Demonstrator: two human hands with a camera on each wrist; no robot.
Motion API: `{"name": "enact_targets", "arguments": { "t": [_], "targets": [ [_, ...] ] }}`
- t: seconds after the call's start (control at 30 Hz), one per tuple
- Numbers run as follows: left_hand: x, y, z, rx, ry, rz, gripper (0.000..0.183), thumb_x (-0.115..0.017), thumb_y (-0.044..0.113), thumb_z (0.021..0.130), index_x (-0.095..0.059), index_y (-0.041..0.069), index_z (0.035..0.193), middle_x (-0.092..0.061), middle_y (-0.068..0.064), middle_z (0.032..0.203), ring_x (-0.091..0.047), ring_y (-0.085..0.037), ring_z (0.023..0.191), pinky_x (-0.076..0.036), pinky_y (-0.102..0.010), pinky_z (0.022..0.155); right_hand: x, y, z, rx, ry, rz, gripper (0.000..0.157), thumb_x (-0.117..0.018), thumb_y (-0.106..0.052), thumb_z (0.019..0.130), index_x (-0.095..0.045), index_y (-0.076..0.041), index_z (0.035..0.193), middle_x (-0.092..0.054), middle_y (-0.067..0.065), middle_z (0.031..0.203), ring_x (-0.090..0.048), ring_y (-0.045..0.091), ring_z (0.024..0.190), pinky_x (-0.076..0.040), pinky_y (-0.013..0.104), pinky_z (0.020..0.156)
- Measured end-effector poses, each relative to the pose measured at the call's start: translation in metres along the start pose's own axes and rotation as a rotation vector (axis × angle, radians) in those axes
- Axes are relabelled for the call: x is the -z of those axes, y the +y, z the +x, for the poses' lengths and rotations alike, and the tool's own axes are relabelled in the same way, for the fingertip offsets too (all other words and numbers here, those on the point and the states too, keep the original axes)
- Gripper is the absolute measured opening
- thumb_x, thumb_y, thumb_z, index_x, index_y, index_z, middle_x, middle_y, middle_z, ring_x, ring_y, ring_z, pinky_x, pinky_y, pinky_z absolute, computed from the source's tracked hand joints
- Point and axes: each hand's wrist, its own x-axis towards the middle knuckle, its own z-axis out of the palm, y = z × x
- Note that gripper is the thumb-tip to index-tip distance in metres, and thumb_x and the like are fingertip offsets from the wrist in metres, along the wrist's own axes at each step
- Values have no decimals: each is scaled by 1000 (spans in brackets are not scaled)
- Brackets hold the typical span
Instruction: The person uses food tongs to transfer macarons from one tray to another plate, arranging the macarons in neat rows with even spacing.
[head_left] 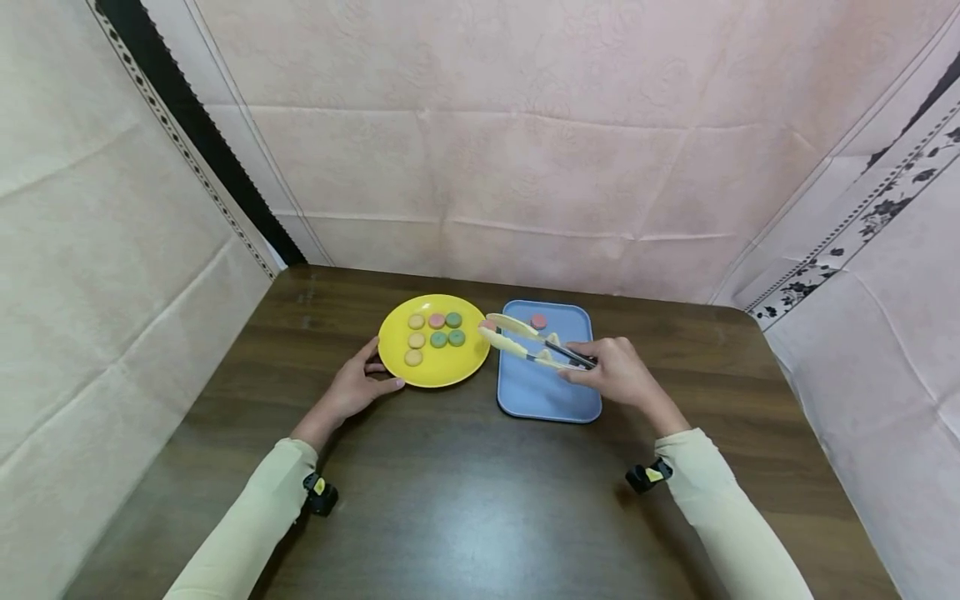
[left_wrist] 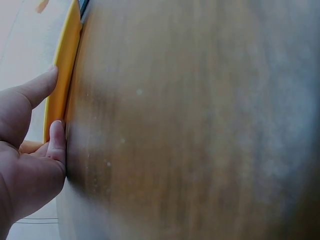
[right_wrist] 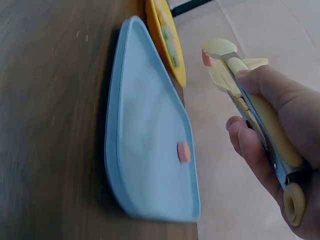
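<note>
In the head view, my left hand (head_left: 358, 383) grips the left rim of a yellow plate (head_left: 442, 375), its thumb (left_wrist: 42, 87) against the rim in the left wrist view. Several small round cookie-like discs lie on the plate: beige (head_left: 416, 340), pink (head_left: 437, 320) and green (head_left: 438, 339). My right hand (head_left: 617, 371) holds a pair of tongs (head_left: 525, 329) with pale yellow tips. A pink disc (right_wrist: 207, 58) is caught between those tips, above the gap between plate and tray. Another pink disc (head_left: 538, 321) lies on the blue tray (head_left: 547, 396) beneath the tongs.
A dark brown wooden table (head_left: 442, 500) carries the plate and tray, which stand side by side near its far edge. Pale cloth (head_left: 525, 167) hangs behind the table and at both sides.
</note>
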Motion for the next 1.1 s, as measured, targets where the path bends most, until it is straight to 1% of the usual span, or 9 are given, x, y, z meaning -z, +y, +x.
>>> {"name": "enact_targets", "arguments": {
  "t": [0.07, 0.1, 0.23, 0.43, 0.6, 0.7, 0.87, 1.1],
  "targets": [
    [-2, 0, 0, -1, 1, -2, 99, -80, 23, 91, -16, 11, 165, -39, -15, 157, -53, -32, 127, -54, -38, 92, -6, -5, 4, 25, -8, 6, 53, -83, -34, 87, -70, -7, 131, -47, -5, 55, -30, 9, 42, -31, 25, 41],
    [-2, 1, 0, -2, 1, -5, 98, -80, 22, 91, -16, 11, 165, -39, -15, 156, -53, -32, 127, -54, -38, 92, -8, -7, 6, 38, -11, 6, 52, -83, -33, 87, -71, -8, 130, -46, -6, 54, -29, 8, 41, -30, 25, 40],
    [-2, 3, -1, -7, 0, -8, 97, -80, 21, 91, -17, 11, 165, -41, -15, 155, -53, -33, 126, -54, -38, 92, -20, -14, 15, 106, -26, -5, 47, -83, -31, 88, -73, -8, 128, -52, -9, 57, -33, 6, 44, -32, 24, 42],
    [-1, 3, 0, -14, 3, -6, 96, -80, 20, 91, -18, 12, 164, -42, -15, 154, -54, -32, 125, -54, -37, 91, -34, -25, 25, 171, -53, -7, 44, -82, -32, 88, -75, -9, 125, -51, -11, 55, -36, 5, 44, -33, 23, 42],
    [-2, 2, 0, -11, 5, -9, 96, -80, 20, 91, -18, 12, 164, -42, -15, 154, -54, -32, 125, -55, -36, 90, -44, -33, 32, 183, -73, -31, 43, -81, -33, 88, -76, -10, 123, -59, -12, 60, -37, 4, 43, -32, 22, 43],
    [-3, 2, 0, -10, 3, -11, 96, -80, 19, 91, -18, 12, 164, -42, -15, 154, -54, -32, 125, -55, -36, 90, -48, -36, 35, 174, -100, -27, 43, -82, -33, 88, -75, -9, 124, -62, -12, 63, -38, 5, 43, -33, 23, 42],
    [-2, 1, 1, -8, 2, -9, 97, -80, 21, 91, -18, 11, 164, -42, -16, 154, -54, -32, 124, -55, -36, 89, -53, -40, 38, 149, -124, -31, 43, -81, -32, 88, -76, -10, 124, -60, -13, 61, -41, 6, 45, -34, 23, 43],
    [0, 1, 0, -6, 0, -12, 98, -80, 21, 92, -16, 10, 165, -40, -16, 156, -54, -33, 125, -54, -38, 92, -56, -44, 40, 148, -122, -33, 41, -81, -30, 87, -76, -9, 122, -60, -11, 61, -42, 6, 47, -33, 22, 43]
  ]
}}
